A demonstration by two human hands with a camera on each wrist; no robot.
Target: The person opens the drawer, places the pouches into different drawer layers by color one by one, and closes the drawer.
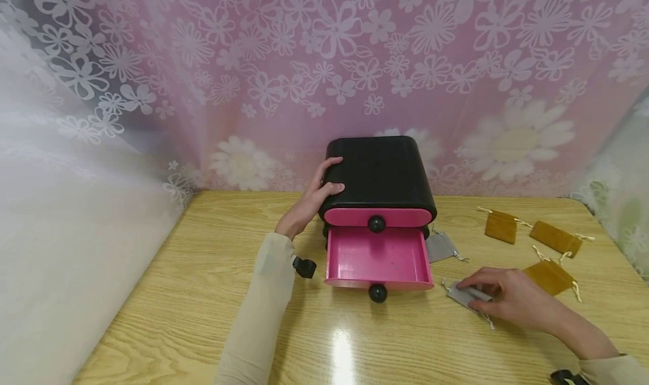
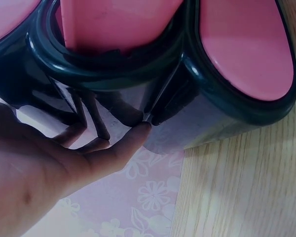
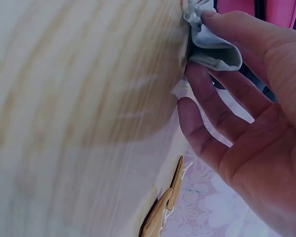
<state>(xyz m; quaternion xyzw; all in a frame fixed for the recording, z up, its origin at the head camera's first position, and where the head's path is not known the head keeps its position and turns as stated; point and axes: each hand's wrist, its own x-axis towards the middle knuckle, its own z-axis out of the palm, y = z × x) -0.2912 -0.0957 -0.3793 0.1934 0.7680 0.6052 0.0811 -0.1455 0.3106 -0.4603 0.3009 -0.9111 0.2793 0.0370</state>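
A small black drawer unit [image 1: 377, 171] with pink drawers stands at the back of the table. Its pulled-out drawer [image 1: 375, 255] shows a bare pink inside and a round black knob [image 1: 377, 293]. My left hand [image 1: 308, 203] rests against the unit's left side, thumb and a finger reaching onto the top edge; in the left wrist view its fingers [image 2: 121, 148] touch the glossy black side. To the right of the drawer, my right hand [image 1: 519, 299] pinches a grey drawstring pouch [image 1: 460, 296] low over the table. The right wrist view shows that pouch [image 3: 214, 52] folded between thumb and fingers.
Another grey pouch [image 1: 440, 248] lies against the unit's right side. Three mustard-brown pouches, one upright-looking [image 1: 501, 227], one lengthwise [image 1: 555, 238] and one partly behind my right hand [image 1: 551, 278], lie on the right. A flowered curtain [image 1: 355, 80] hangs behind the wooden table [image 1: 203, 295].
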